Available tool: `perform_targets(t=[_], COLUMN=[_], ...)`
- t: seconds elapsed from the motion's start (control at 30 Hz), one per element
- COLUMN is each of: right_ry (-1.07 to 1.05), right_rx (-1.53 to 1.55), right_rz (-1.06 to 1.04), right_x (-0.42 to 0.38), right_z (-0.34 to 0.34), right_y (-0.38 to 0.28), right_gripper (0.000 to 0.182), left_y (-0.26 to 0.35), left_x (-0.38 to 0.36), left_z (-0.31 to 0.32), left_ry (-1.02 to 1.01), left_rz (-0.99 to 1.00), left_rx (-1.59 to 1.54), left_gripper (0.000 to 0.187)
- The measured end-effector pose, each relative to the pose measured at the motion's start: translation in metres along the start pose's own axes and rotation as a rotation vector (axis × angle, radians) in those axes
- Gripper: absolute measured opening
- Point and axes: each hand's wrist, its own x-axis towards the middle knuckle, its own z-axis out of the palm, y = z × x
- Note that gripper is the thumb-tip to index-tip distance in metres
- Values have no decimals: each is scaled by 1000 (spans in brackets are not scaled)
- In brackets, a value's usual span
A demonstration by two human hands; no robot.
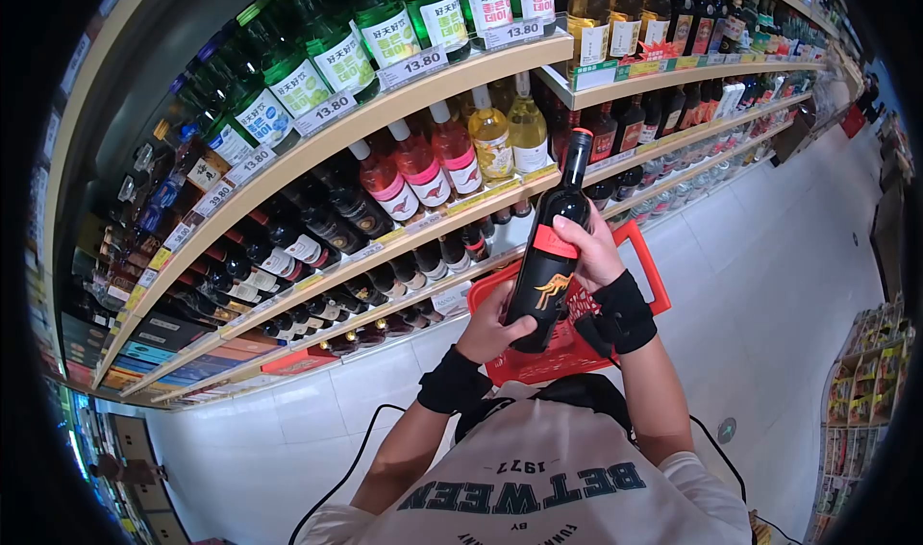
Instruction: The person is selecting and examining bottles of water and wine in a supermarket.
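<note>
A dark wine bottle (551,274) with a red band and a yellow kangaroo on its black label is held tilted in front of me, neck toward the shelves. My right hand (598,247) wraps around its upper body, thumb on the red band. Lower down, my left hand (492,326) grips the bottle near its base, thumb across the front. Both wrists wear black bands. Behind and below the bottle is a red shopping basket (656,274), partly hidden by my hands and the bottle.
Curved shelves (461,69) packed with bottles run along the left and far side. Green bottles (389,31) stand on the upper shelf, pink bottles (415,175) one level below. White floor tiles (707,247) stretch to the right, where another goods rack (862,391) stands.
</note>
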Motion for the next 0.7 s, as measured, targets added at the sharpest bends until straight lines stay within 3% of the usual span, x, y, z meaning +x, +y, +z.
perform_targets(t=[0.07, 0.23, 0.33, 0.43, 0.53, 0.63, 0.7], right_ry=[-58, -202, -269, -306, -279, -190, -127], right_rx=[65, 106, 156, 162, 143, -127, -93], right_rz=[20, -5, 16, 30, 24, -36, -3], right_x=[-2, -3, -6, -6, -3, -2, -1], right_z=[-2, 4, 15, 18, 4, 1, 0], right_y=[-7, -15, -23, -24, -17, -25, -24], right_gripper=[35, 41, 44, 49, 56, 55, 55], left_y=[-6, -12, 6, 14, 1, 18, 22], left_x=[0, -1, 4, 3, -3, -7, -4], left_z=[-15, -18, -6, -9, -10, 3, 15], left_ry=[-40, -195, -453, -491, -278, -21, 122], left_rz=[-58, -123, -146, -102, -74, -47, 51], left_rx=[-129, -396, -709, -621, -415, -72, 95], left_gripper=[71, 88, 89, 77, 68, 71, 80])
